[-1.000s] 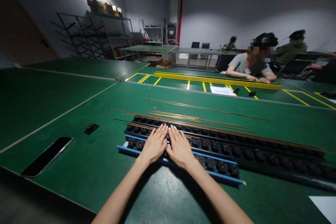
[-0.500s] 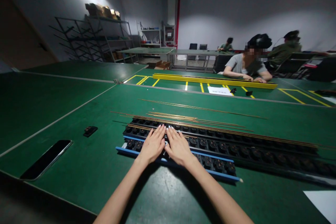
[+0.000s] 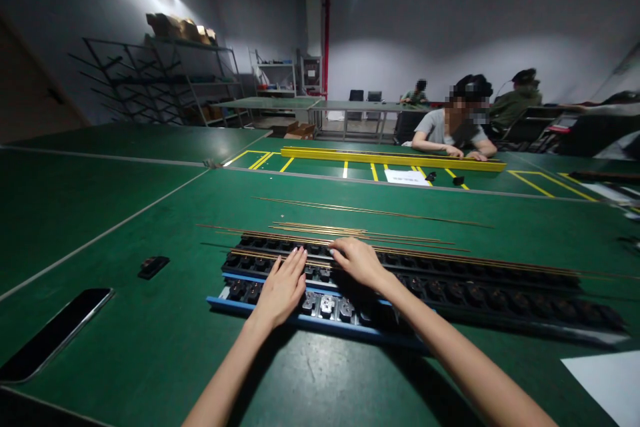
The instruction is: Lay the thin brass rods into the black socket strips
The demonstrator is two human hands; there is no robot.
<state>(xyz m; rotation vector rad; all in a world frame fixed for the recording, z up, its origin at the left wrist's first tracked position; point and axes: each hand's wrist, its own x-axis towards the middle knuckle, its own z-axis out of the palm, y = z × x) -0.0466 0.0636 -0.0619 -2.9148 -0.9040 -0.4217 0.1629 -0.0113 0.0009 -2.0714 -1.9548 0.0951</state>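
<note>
My left hand (image 3: 283, 287) lies flat, fingers stretched forward, on a short blue-edged rail (image 3: 350, 330) that holds a row of black parts. My right hand (image 3: 357, 261) is raised over the long black rails (image 3: 465, 293) behind it. Its fingers are bent together at the thin brass rods (image 3: 425, 250) lying along those rails; what they hold, if anything, is too small to tell. More loose brass rods (image 3: 320, 229) lie on the green table just past the rails.
A phone (image 3: 55, 333) and a small black part (image 3: 153, 267) lie at the left. White paper (image 3: 607, 380) is at the right front. Across the table, a person (image 3: 455, 127) leans over a long yellow rail (image 3: 390, 159).
My right hand has lifted from beside my left hand and moved right and forward to the brass rods, its fingers now bent. My left hand stays on the blue-edged rail. The view has shifted slightly.
</note>
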